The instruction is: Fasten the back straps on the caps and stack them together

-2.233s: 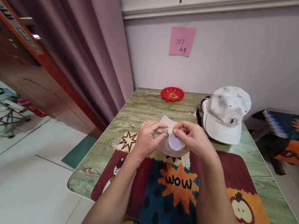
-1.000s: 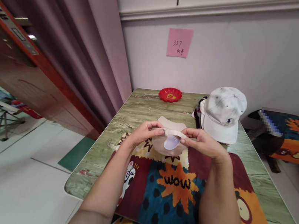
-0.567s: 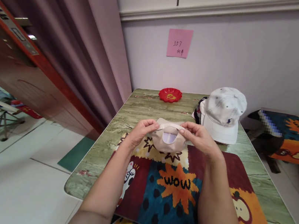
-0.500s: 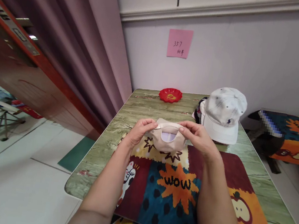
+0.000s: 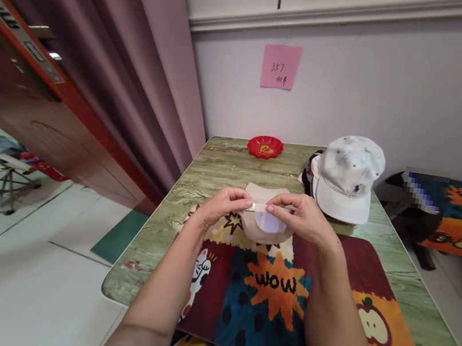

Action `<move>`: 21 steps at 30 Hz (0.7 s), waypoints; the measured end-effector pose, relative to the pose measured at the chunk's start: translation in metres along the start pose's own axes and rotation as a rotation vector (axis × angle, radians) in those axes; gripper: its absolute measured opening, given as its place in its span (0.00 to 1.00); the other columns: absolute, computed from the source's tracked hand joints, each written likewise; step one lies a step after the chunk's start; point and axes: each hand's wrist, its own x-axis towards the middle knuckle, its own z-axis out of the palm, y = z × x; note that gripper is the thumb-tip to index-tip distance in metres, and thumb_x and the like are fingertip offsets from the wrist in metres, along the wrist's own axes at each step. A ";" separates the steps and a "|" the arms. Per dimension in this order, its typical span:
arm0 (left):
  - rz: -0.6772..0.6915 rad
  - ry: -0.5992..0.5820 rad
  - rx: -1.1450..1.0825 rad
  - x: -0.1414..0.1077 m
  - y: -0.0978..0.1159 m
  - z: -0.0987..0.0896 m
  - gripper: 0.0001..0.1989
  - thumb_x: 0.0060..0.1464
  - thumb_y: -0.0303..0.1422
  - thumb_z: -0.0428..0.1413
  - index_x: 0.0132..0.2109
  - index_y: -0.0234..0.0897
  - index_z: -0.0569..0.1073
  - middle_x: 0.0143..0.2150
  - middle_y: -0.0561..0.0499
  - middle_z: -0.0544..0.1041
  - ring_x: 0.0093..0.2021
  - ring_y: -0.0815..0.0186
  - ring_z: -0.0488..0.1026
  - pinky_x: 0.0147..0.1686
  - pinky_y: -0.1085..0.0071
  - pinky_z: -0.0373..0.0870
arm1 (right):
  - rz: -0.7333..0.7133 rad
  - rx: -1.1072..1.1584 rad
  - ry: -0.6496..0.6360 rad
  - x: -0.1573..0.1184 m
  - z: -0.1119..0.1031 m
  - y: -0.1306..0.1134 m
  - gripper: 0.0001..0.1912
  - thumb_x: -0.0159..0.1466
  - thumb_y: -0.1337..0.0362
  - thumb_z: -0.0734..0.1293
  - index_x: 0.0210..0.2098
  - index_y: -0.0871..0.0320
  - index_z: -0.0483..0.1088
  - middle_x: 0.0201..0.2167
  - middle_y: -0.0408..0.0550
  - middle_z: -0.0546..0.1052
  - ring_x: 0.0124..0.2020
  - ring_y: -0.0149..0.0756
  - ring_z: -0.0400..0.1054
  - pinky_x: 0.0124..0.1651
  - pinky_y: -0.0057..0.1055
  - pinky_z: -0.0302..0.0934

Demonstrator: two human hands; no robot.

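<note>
A beige cap [image 5: 263, 234] sits over the top of the patterned mat, its back opening facing me and a pale lilac inside showing through. My left hand [image 5: 226, 204] pinches the cap's back strap at the small metal buckle. Thumb and fingertips of my right hand [image 5: 301, 213] are closed on the same strap, just right of the buckle. The brim points away, towards the wall. To the right stands a white cap [image 5: 346, 170] with a small dark emblem, stacked on other caps.
A red scalloped dish [image 5: 265, 147] lies near the table's back edge. The colourful mat [image 5: 231, 312] covers the near middle of the green table [image 5: 140, 258]. A pink note [image 5: 280, 66] is on the wall. Curtain and door stand left; another covered surface is right.
Both hands have drawn closer together along the strap, the left moving right and the right moving left. More of the cap's brim and lilac inside now shows.
</note>
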 end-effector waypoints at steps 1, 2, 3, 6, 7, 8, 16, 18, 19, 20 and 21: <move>-0.001 -0.002 0.001 0.000 0.001 0.001 0.17 0.49 0.45 0.67 0.35 0.33 0.80 0.30 0.52 0.73 0.31 0.69 0.65 0.34 0.72 0.59 | 0.003 -0.004 -0.005 0.000 0.002 -0.001 0.16 0.63 0.51 0.69 0.35 0.56 0.81 0.33 0.47 0.82 0.34 0.40 0.71 0.35 0.32 0.61; -0.002 -0.003 0.002 -0.001 0.002 0.003 0.18 0.49 0.45 0.67 0.35 0.33 0.80 0.29 0.52 0.73 0.31 0.69 0.64 0.34 0.72 0.59 | 0.008 -0.007 -0.010 0.001 0.003 -0.002 0.15 0.63 0.51 0.69 0.34 0.56 0.81 0.32 0.47 0.81 0.32 0.39 0.71 0.34 0.32 0.61; -0.001 -0.002 0.004 -0.001 0.003 0.004 0.18 0.49 0.46 0.67 0.35 0.33 0.80 0.29 0.52 0.73 0.31 0.69 0.64 0.34 0.72 0.59 | 0.013 -0.008 -0.014 0.001 0.005 -0.003 0.15 0.63 0.51 0.69 0.34 0.56 0.81 0.31 0.46 0.81 0.31 0.38 0.70 0.33 0.32 0.60; 0.003 0.001 0.010 -0.002 0.006 0.007 0.18 0.49 0.46 0.66 0.35 0.33 0.80 0.29 0.52 0.73 0.30 0.69 0.65 0.33 0.72 0.59 | 0.029 0.000 -0.018 0.001 0.006 -0.004 0.15 0.62 0.52 0.68 0.32 0.57 0.80 0.29 0.46 0.79 0.28 0.36 0.67 0.30 0.31 0.58; 0.003 0.001 0.013 -0.002 0.007 0.007 0.18 0.49 0.47 0.66 0.35 0.33 0.80 0.29 0.52 0.73 0.31 0.69 0.65 0.33 0.72 0.60 | 0.030 0.008 -0.018 0.001 0.006 -0.004 0.16 0.62 0.52 0.68 0.32 0.57 0.79 0.28 0.46 0.78 0.27 0.36 0.67 0.30 0.31 0.57; 0.002 0.002 0.014 -0.002 0.007 0.008 0.19 0.49 0.47 0.66 0.35 0.33 0.80 0.29 0.51 0.73 0.31 0.69 0.65 0.33 0.72 0.60 | 0.031 0.017 -0.019 0.001 0.006 -0.004 0.16 0.62 0.52 0.68 0.31 0.57 0.79 0.28 0.46 0.78 0.27 0.36 0.66 0.30 0.31 0.57; -0.006 -0.014 0.013 0.000 0.007 0.009 0.19 0.49 0.47 0.67 0.36 0.33 0.80 0.29 0.52 0.72 0.31 0.69 0.64 0.34 0.72 0.59 | 0.024 0.054 -0.030 0.002 0.007 -0.001 0.15 0.62 0.52 0.68 0.31 0.58 0.78 0.26 0.45 0.76 0.26 0.34 0.64 0.29 0.30 0.56; -0.003 -0.019 0.012 0.000 0.006 0.009 0.19 0.50 0.46 0.66 0.36 0.33 0.80 0.29 0.52 0.72 0.31 0.69 0.63 0.34 0.72 0.59 | 0.029 0.064 -0.033 0.002 0.007 -0.001 0.16 0.62 0.52 0.68 0.31 0.58 0.78 0.26 0.45 0.76 0.26 0.34 0.64 0.30 0.30 0.56; -0.001 -0.021 0.011 0.000 0.006 0.009 0.18 0.50 0.46 0.66 0.36 0.33 0.80 0.29 0.52 0.72 0.31 0.69 0.63 0.34 0.72 0.59 | 0.031 0.069 -0.033 0.003 0.008 -0.001 0.16 0.62 0.52 0.68 0.31 0.58 0.78 0.27 0.45 0.76 0.26 0.34 0.64 0.30 0.30 0.57; 0.000 -0.022 0.010 0.000 0.006 0.009 0.18 0.50 0.46 0.66 0.36 0.33 0.80 0.30 0.52 0.73 0.31 0.69 0.64 0.34 0.72 0.59 | 0.032 0.073 -0.033 0.003 0.008 -0.002 0.16 0.62 0.51 0.68 0.30 0.58 0.78 0.27 0.45 0.76 0.26 0.34 0.64 0.30 0.30 0.57; -0.001 -0.021 0.007 0.001 0.005 0.009 0.18 0.50 0.46 0.66 0.36 0.33 0.81 0.30 0.52 0.73 0.31 0.69 0.64 0.34 0.72 0.59 | 0.032 0.075 -0.034 0.003 0.008 -0.002 0.17 0.62 0.51 0.68 0.30 0.58 0.78 0.27 0.45 0.77 0.26 0.34 0.64 0.30 0.30 0.56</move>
